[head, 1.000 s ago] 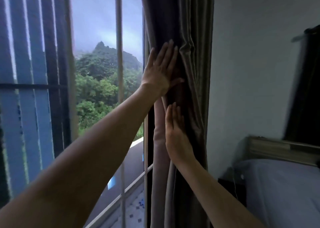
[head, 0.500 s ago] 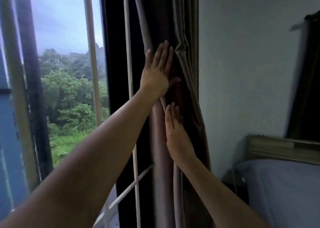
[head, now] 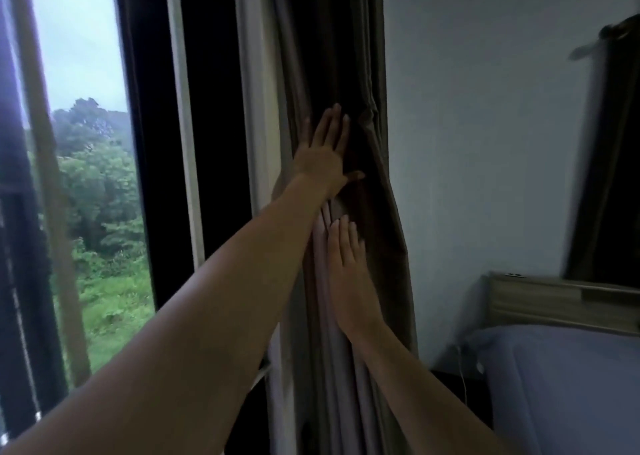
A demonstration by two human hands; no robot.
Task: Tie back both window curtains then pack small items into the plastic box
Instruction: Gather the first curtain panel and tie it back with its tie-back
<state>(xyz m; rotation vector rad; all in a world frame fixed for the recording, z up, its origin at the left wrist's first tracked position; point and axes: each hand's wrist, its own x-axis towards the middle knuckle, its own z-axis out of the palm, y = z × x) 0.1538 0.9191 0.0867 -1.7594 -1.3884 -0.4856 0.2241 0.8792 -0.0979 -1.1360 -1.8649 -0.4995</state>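
Beside window (head: 90, 177) and pale wall (head: 485, 143), pressing bunched curtain (head: 391, 247) flat; left hand (head: 323, 157) above, right hand (head: 349, 274) below, fingers (head: 334, 125) straight and together, clamping nothing; best gathering every fold before tying.

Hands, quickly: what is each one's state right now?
Left hand: open, fingers straight, flat on the curtain.
Right hand: open, flat on the curtain lower down.

The curtain (head: 381, 233) runs past the top and bottom edges. The bed (head: 571, 385) is cut by the right edge.
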